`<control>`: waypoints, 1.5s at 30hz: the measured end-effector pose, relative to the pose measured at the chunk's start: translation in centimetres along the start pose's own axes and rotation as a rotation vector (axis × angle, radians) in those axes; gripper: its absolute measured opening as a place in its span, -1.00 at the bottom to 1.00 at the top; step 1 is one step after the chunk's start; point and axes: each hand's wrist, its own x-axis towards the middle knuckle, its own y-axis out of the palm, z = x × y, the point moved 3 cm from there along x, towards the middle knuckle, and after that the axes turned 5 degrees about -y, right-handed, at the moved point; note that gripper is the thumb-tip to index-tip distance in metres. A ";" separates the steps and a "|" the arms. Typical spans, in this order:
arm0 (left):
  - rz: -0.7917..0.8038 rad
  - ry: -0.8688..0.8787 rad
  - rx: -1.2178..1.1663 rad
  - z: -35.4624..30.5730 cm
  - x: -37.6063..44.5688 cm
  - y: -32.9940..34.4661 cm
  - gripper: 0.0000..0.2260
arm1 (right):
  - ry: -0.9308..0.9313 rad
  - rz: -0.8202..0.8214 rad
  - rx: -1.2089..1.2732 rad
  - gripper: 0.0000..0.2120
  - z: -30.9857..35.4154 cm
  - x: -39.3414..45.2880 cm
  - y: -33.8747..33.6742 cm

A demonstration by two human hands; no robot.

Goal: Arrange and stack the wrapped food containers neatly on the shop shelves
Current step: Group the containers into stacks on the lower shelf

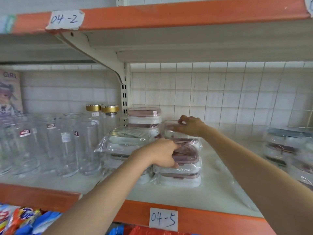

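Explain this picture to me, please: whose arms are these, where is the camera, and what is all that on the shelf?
No machine here: a person wears a wide-angle camera on the head, so you look forward and down along their two bare arms. They are tidying a shop shelf whose orange edge carries the label 04-5.

The left hand grips the side of a front stack of wrapped food containers, white boxes with mauve lids in clear film. The right hand pinches the top of a clear wrapped container sitting on that stack.

Beside them lies a pack with a pale lid, and behind stands a taller stack. More wrapped containers sit at far right, blurred. To the left stand clear glass jars, two with gold lids.
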 end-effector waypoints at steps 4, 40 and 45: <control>0.008 0.008 0.023 -0.1 -0.1 0.0 -0.36 | 0.013 0.037 0.063 -0.43 -1.4 -1.6 -1.5; -0.048 0.336 -0.126 -17.1 0.5 5.7 -0.44 | 0.220 0.271 -0.183 -0.46 -12.8 -16.1 -1.6; -0.025 0.367 -0.165 -14.8 -0.1 4.4 -0.47 | 0.164 0.221 -0.090 -0.53 -12.5 -15.6 -1.6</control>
